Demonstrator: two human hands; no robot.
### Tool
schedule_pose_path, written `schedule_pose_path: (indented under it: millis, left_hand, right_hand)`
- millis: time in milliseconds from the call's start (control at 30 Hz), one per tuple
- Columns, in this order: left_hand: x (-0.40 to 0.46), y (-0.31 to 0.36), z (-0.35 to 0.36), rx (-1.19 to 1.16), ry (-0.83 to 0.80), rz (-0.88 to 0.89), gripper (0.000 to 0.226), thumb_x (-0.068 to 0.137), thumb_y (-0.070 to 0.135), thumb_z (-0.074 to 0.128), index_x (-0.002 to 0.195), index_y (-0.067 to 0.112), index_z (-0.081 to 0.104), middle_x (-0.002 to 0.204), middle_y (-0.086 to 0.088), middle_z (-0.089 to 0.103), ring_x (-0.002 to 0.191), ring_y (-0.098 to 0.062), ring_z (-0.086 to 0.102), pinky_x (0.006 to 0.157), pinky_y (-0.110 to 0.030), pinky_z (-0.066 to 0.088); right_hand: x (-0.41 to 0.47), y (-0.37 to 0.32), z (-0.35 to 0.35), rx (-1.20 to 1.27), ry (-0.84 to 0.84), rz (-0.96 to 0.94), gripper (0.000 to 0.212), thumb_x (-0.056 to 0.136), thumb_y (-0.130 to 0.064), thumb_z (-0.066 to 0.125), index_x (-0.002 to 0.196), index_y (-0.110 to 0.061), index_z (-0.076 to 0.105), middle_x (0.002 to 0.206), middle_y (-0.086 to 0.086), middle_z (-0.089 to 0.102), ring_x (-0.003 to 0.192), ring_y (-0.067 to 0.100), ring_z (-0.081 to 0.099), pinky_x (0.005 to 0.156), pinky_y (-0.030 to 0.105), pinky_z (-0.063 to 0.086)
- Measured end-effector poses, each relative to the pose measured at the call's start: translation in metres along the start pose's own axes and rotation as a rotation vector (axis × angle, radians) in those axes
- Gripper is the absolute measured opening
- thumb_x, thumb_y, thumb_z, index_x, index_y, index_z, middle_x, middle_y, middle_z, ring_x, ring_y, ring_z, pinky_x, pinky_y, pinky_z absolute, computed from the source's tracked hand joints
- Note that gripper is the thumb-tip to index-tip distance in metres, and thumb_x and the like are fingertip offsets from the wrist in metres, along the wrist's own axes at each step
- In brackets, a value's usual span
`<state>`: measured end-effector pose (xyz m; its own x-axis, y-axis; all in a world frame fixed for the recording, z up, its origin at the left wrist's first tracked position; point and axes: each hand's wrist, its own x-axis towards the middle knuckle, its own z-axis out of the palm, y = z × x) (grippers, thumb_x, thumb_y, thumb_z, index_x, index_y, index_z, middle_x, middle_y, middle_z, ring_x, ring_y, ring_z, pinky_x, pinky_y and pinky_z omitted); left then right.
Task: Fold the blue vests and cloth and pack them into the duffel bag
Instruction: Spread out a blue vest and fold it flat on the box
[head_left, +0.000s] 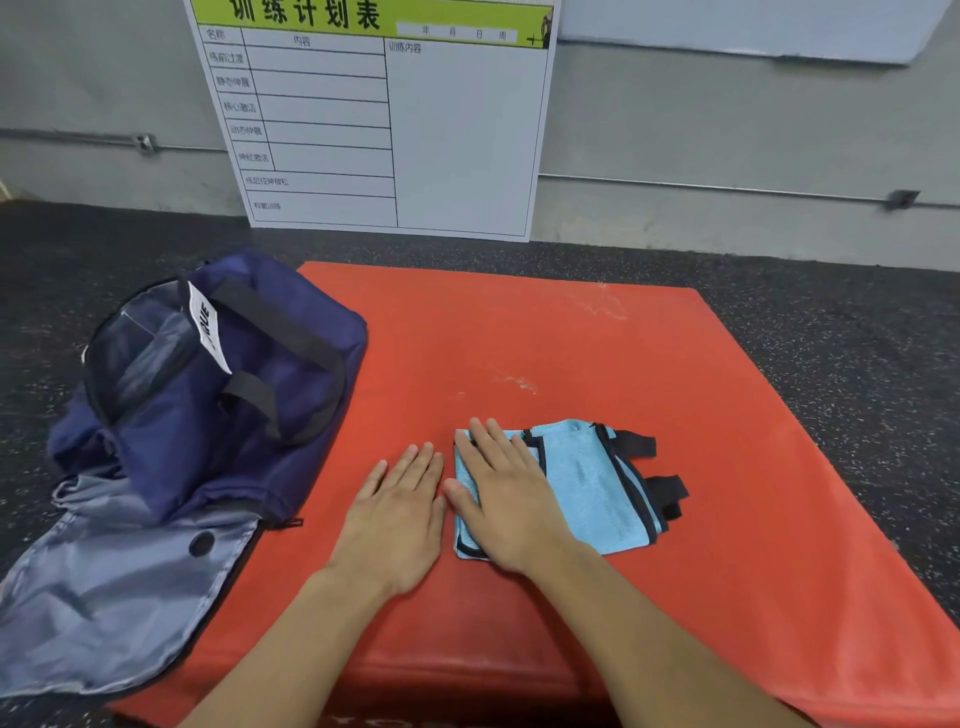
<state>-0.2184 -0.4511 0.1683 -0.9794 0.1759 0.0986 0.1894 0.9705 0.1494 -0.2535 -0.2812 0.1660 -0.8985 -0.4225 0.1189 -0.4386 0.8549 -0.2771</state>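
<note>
A folded light-blue vest (587, 483) with black trim and black straps lies on the red mat (519, 338), right of centre. My right hand (509, 499) lies flat on the vest's left part, fingers straight. Just left of the vest, my left hand (400, 514) rests flat on the mat beside the right hand and holds nothing. The navy duffel bag (223, 384) sits at the mat's left edge with its zipped mouth open, grey lining (114, 582) spilling toward me. I cannot see any other vest or cloth.
A white training-schedule board (395, 130) leans against the grey wall behind the mat. Dark speckled rubber floor (831, 338) surrounds the mat. A metal conduit (727, 188) runs along the wall base.
</note>
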Motion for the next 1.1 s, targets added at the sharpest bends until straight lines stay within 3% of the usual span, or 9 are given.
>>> schedule_pose_path:
  millis: [200, 400, 533, 667, 767, 833, 967, 1100]
  left_hand:
    - [0.002, 0.001, -0.002, -0.011, -0.005, 0.003, 0.090, 0.082, 0.049, -0.016, 0.162, 0.021, 0.012, 0.169, 0.007, 0.007, 0.155, -0.006, 0.002, 0.123, -0.030, -0.003]
    - [0.010, 0.011, -0.006, -0.113, 0.021, 0.051, 0.089, 0.084, 0.052, -0.013, 0.161, 0.021, 0.018, 0.168, 0.008, 0.011, 0.154, -0.006, 0.010, 0.121, -0.026, 0.002]
    - [0.015, 0.020, -0.008, -0.145, -0.006, 0.104, 0.088, 0.083, 0.054, -0.010, 0.161, 0.022, 0.017, 0.168, 0.008, 0.008, 0.154, -0.007, 0.010, 0.123, -0.027, 0.006]
    - [0.014, 0.022, -0.008, -0.136, 0.012, 0.129, 0.080, 0.088, 0.050, 0.001, 0.160, 0.023, 0.024, 0.168, 0.005, 0.013, 0.154, -0.012, 0.016, 0.122, -0.029, 0.010]
    - [0.017, 0.020, -0.004, -0.103, -0.007, 0.131, 0.082, 0.086, 0.049, -0.001, 0.160, 0.025, 0.021, 0.169, 0.007, 0.006, 0.155, -0.011, 0.009, 0.123, -0.029, 0.006]
    - [0.019, 0.021, -0.001, -0.095, -0.008, 0.131, 0.081, 0.086, 0.048, -0.001, 0.160, 0.025, 0.022, 0.169, 0.007, 0.003, 0.155, -0.011, 0.006, 0.124, -0.031, 0.008]
    - [0.021, 0.024, 0.002, -0.116, -0.024, 0.113, 0.082, 0.086, 0.053, -0.002, 0.161, 0.027, 0.021, 0.169, 0.009, -0.002, 0.155, -0.009, -0.001, 0.126, -0.033, 0.008]
    - [0.021, 0.027, 0.001, -0.149, -0.028, 0.092, 0.085, 0.086, 0.064, -0.001, 0.160, 0.030, 0.023, 0.169, 0.008, 0.001, 0.155, -0.009, -0.003, 0.125, -0.031, 0.006]
  right_hand:
    - [-0.012, 0.001, -0.005, 0.029, -0.080, -0.057, 0.080, 0.096, -0.066, 0.005, 0.164, -0.024, 0.014, 0.172, -0.003, 0.006, 0.157, 0.010, -0.007, 0.128, 0.034, -0.005]
    - [-0.056, 0.028, -0.025, 0.165, -0.170, -0.121, 0.060, 0.106, -0.047, 0.042, 0.160, -0.026, 0.030, 0.170, -0.007, 0.014, 0.157, 0.007, 0.003, 0.127, 0.030, 0.003]
    - [-0.096, 0.057, -0.059, 0.478, -0.252, 0.045, 0.048, 0.103, -0.042, 0.057, 0.149, -0.034, 0.050, 0.160, -0.024, 0.030, 0.147, -0.013, 0.017, 0.123, 0.017, 0.013]
    - [-0.128, 0.090, -0.082, 0.637, -0.212, 0.197, 0.037, 0.100, -0.047, 0.059, 0.135, -0.037, 0.064, 0.136, -0.028, 0.061, 0.129, -0.009, 0.051, 0.119, 0.032, 0.037]
    - [-0.143, 0.102, -0.091, 0.729, -0.206, 0.259, 0.037, 0.097, -0.045, 0.060, 0.132, -0.034, 0.064, 0.128, -0.024, 0.068, 0.125, -0.003, 0.058, 0.117, 0.035, 0.040]
    - [-0.147, 0.105, -0.090, 0.722, -0.212, 0.259, 0.036, 0.101, -0.039, 0.060, 0.136, -0.036, 0.061, 0.132, -0.023, 0.065, 0.128, -0.006, 0.054, 0.119, 0.031, 0.037]
    - [-0.140, 0.108, -0.080, 0.496, -0.207, 0.191, 0.040, 0.100, -0.051, 0.055, 0.140, -0.055, 0.052, 0.151, -0.029, 0.042, 0.143, -0.014, 0.026, 0.124, 0.023, 0.019]
    - [-0.121, 0.118, -0.074, 0.308, -0.252, 0.186, 0.050, 0.102, -0.056, 0.046, 0.151, -0.049, 0.040, 0.164, -0.024, 0.013, 0.153, -0.004, -0.001, 0.125, 0.024, 0.003]
